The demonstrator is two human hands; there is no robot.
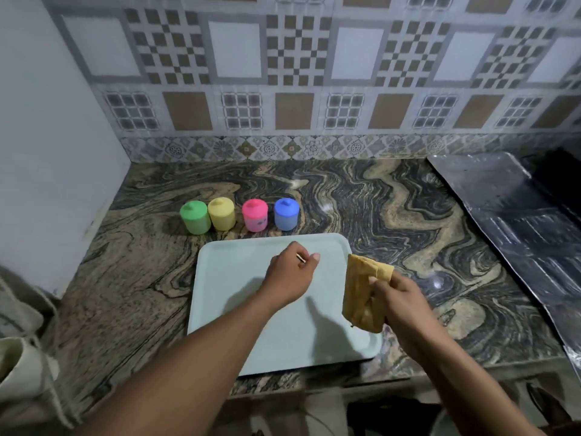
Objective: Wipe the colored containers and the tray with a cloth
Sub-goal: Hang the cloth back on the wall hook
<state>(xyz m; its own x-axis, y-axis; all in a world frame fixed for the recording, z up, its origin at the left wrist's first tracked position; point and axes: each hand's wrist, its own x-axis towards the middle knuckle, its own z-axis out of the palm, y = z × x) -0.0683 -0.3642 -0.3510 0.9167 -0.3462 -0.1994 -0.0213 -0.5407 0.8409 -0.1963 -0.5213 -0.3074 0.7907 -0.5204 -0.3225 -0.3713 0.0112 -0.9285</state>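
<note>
We see the pale blue tray (239,294) lying flat on the counter (393,215), near its front edge. Our right hand (397,297) hangs over the tray's right rim with its fingers clamped round a folded tan cloth (361,294). The cloth stands up above the fist and hangs down below it. We cannot tell whether the cloth touches the tray.

Our left hand (290,272) is above the middle of the tray, back upward, with the fingers curled under and the thumb tip pointing forward. A small pale sliver shows between thumb and finger. It is too small to make out, so we cannot tell whether the hand pinches anything.

Just behind the tray, four small lidded containers stand upright in a row on the counter. From left to right they are the green container (195,217), the yellow container (221,214), the pink container (254,215) and the blue container (286,214). The green and yellow ones are touching or nearly so, and the others stand slightly apart.

The counter is dark swirled stone. A dark shiny sheet (509,209) lies on its right side, and a patterned tiled wall (295,73) rises behind.
</note>
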